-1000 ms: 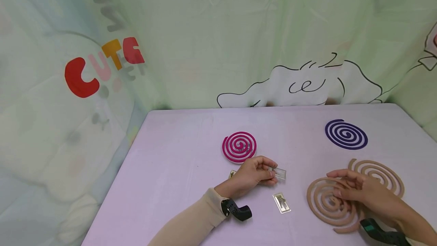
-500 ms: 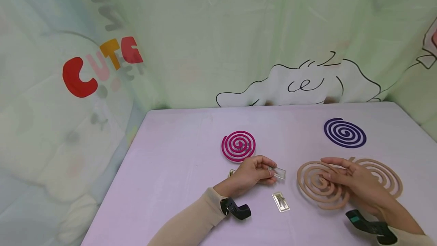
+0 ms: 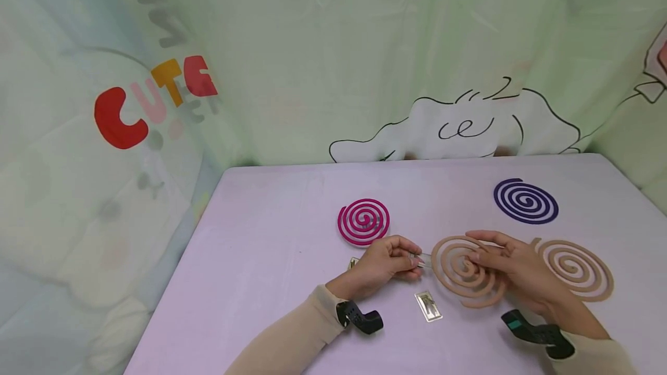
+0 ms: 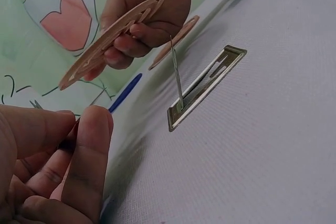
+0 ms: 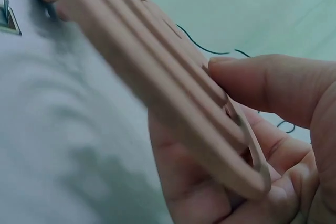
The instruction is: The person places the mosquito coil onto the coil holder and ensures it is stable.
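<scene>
My left hand (image 3: 383, 262) pinches a thin metal mosquito coil stand (image 3: 427, 258) between thumb and fingers, its free end pointing right. My right hand (image 3: 518, 265) holds a tan mosquito coil (image 3: 468, 269) above the table, thumb on one face and fingers behind it. The coil's left edge overlaps the held stand in the head view; I cannot tell if they touch. Below lies a second metal stand (image 3: 428, 307); the left wrist view shows its upright prong (image 4: 179, 85). Part of a third stand (image 3: 354, 262) shows behind my left wrist.
A pink mosquito coil (image 3: 366, 220) lies just beyond my left hand. Another tan coil (image 3: 571, 266) rests to the right of my right hand, with a dark purple coil (image 3: 527, 201) farther back. A printed curtain (image 3: 292, 74) stands behind the table (image 3: 260, 282).
My right hand has lifted the tan coil and carried it left, to beside the stand in my left hand. The second tan coil is now uncovered. My left hand has stayed in place.
</scene>
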The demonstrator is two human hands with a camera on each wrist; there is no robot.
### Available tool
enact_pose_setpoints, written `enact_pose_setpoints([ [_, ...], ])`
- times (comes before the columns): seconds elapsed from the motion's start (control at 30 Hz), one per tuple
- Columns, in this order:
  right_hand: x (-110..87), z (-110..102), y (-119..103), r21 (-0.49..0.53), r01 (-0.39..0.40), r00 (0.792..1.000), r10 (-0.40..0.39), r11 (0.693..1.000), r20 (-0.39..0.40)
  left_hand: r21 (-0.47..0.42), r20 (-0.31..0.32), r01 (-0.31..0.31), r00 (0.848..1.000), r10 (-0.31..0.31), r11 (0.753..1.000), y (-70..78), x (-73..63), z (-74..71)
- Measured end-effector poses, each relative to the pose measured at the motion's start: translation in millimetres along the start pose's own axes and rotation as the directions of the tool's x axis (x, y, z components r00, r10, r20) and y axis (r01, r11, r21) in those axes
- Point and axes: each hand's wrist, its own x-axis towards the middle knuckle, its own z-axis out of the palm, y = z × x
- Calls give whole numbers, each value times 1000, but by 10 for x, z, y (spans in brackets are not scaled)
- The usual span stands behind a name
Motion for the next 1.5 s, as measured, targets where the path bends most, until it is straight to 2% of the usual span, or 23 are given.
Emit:
enact_pose_setpoints([
  [0.3, 82, 164, -25, 3, 2, 999, -2, 1000, -53, -30, -2, -22, 1000, 22, 999, -15, 12, -4],
  [0.67, 212, 286, -19, -24, -40, 993, 38, 999, -109, -48, -20, -39, 999, 38, 998, -43, 46, -13],
  [0.77, 212, 294, 2, -3, -29, 994, 29, 1000, -106, -48, -25, -54, 998, 53, 997, -42, 46, -13],
  [0.9, 189, 271, 20, 26, 26, 995, -23, 999, -102, -52, -61, -85, 995, 82, 995, -46, 50, -13],
  [1.07, 146, 204, 22, 76, 85, 985, -72, 993, -157, -50, -124, -139, 983, 132, 989, -42, 50, -7],
  [1.23, 158, 222, 22, 60, 29, 981, -17, 998, -196, -65, -136, -184, 975, 174, 981, -20, 41, 4],
  [1.4, 211, 339, 33, -32, -36, 983, 30, 999, -183, -60, -105, -197, 976, 190, 979, 2, 20, 16],
  [1.5, 218, 383, 26, -28, -43, 984, 38, 999, -172, -42, -111, -195, 976, 189, 980, 10, 9, 25],
])
